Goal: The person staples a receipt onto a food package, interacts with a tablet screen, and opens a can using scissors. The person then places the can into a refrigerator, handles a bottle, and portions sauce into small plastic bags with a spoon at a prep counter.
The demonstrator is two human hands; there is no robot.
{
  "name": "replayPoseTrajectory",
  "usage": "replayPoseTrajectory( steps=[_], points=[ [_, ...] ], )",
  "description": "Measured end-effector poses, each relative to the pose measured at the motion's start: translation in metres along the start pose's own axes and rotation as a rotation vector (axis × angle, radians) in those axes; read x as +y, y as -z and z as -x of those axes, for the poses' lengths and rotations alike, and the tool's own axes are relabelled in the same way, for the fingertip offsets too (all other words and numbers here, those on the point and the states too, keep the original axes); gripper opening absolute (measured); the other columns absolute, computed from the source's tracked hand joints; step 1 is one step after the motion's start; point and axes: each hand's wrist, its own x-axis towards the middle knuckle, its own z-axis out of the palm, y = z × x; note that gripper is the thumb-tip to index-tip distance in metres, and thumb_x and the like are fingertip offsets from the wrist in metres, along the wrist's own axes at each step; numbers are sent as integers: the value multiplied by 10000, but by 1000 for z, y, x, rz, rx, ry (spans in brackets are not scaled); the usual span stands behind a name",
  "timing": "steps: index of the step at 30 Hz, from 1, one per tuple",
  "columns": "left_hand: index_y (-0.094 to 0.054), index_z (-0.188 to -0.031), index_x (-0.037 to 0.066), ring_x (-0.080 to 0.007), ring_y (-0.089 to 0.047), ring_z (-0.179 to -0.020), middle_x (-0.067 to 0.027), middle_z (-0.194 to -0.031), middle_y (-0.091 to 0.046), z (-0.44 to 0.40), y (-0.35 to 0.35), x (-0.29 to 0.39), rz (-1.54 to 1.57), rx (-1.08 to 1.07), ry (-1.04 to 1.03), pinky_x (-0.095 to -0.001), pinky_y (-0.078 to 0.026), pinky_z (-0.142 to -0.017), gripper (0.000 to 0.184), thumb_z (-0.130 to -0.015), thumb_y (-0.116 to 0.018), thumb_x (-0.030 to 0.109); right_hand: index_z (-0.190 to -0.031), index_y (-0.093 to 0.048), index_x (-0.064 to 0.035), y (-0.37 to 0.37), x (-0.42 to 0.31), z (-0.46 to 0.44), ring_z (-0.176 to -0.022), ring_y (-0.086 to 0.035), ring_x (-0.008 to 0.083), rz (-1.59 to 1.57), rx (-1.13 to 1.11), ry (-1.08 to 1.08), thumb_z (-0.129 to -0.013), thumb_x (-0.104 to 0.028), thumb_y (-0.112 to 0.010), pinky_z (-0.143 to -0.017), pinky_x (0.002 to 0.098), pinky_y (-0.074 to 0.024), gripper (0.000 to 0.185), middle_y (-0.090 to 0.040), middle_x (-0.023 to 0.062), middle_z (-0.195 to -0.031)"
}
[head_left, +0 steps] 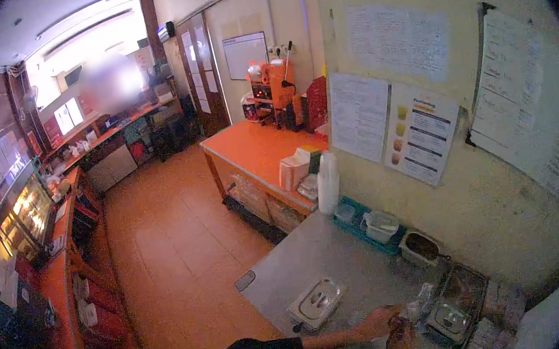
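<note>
Low in the view, my left hand (378, 322) reaches in from the left with its fingers closed. My right hand (400, 344) is right beside it, fingers also bent together. Between and just past the fingertips is a clear plastic bag or wrap (419, 302); which hand grips it is hard to make out. A steel pan with a lid (450, 320) lies just right of the hands. Another lidded steel container (317, 303) rests on the steel counter (289, 259) to the left.
A teal tray (367, 232) with a white tub (381, 225) and a dark-filled steel pan (423, 247) stand along the wall. Behind are stacked cups (327, 183) and an orange table (249, 152) with a machine (271, 86). A display case (27, 211) is at left.
</note>
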Motion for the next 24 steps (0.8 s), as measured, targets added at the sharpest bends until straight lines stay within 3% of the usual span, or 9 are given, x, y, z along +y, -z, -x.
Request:
replayPoseTrajectory(
  steps=[2, 6, 10, 14, 16, 20, 22, 23, 24],
  points=[
    [-438, -1185, 38, -401, -532, -1039, -231, -1143, -522, -8, 21, 18, 93, -302, 371, -465, -452, -864, 408, -812, -557, 151, -765, -533, -55, 2, -2, -2, -516, -461, 162, -216, 57, -179, -819, -163, -538, -473, 308, -388, 121, -525, 66, -671],
    [-452, -1151, 34, -406, -567, -957, -210, -1115, -535, 7, 17, 36, -10, -116, 312, -468, -481, -804, 359, -830, -542, 168, -772, -544, -67, 8, 14, -3, -510, -481, 154, -751, 127, -522, -792, -118, -559, -451, 294, -393, 57, -552, 66, -698],
    [-516, -1082, 42, -385, -608, -840, -186, -1015, -570, 12, -47, -26, -318, 250, -252, -438, -507, -679, 277, -830, -545, 153, -779, -555, -79, 25, 10, -13, -504, -501, 147, -1444, 240, -1033, -764, -73, -580, -430, 281, -399, 30, -579, 65, -725],
    [-599, -974, 39, -278, -637, -809, -130, -957, -615, 10, 5, 11, -67, 148, -249, -331, -522, -626, 165, -871, -527, 145, -868, -558, -91, -52, 141, 33, -489, -478, 106, -2162, -293, -639, -791, -35, -578, -408, 230, -366, 98, -584, 51, -776],
    [-613, -943, 31, -224, -621, -765, -95, -893, -617, 8, 31, 30, 350, 10, 73, -303, -503, -597, 162, -883, -523, 152, -856, -569, -86, -70, 154, 35, -453, -440, 102, -1251, -281, -784, -805, -63, -610, -413, 226, -357, 70, -571, 48, -772],
    [-634, -900, 18, -92, -530, -638, -12, -772, -595, 6, 27, 5, 1184, -208, 762, -248, -436, -531, 192, -893, -544, 188, -825, -566, -79, -55, 114, 30, -459, -431, 113, -1141, -249, -687, -832, -115, -602, -451, 215, -365, 51, -551, 32, -717],
    [-637, -897, 29, -83, -506, -611, -7, -772, -588, 18, 8, -2, 954, -126, 353, -241, -424, -523, 182, -887, -548, 188, -789, -558, -73, -52, 100, 23, -460, -422, 114, -368, 45, -206, -856, -175, -584, -443, 223, -362, 126, -521, 5, -639],
    [-638, -895, 34, -79, -494, -597, -5, -772, -585, 18, 2, -8, 826, -96, 152, -237, -417, -519, 177, -884, -550, 188, -789, -558, -73, -45, 90, 18, -460, -422, 114, -369, 43, -207, -856, -175, -584, -443, 223, -362, 126, -521, 5, -639],
    [-639, -894, 40, -75, -483, -583, -2, -772, -582, 18, -1, -9, 696, -40, -38, -233, -411, -514, 172, -882, -552, 187, -783, -560, -77, -24, 63, 2, -459, -416, 113, -1039, 40, -639, -861, -205, -582, -440, 222, -356, 152, -516, 3, -636]
  ],
)
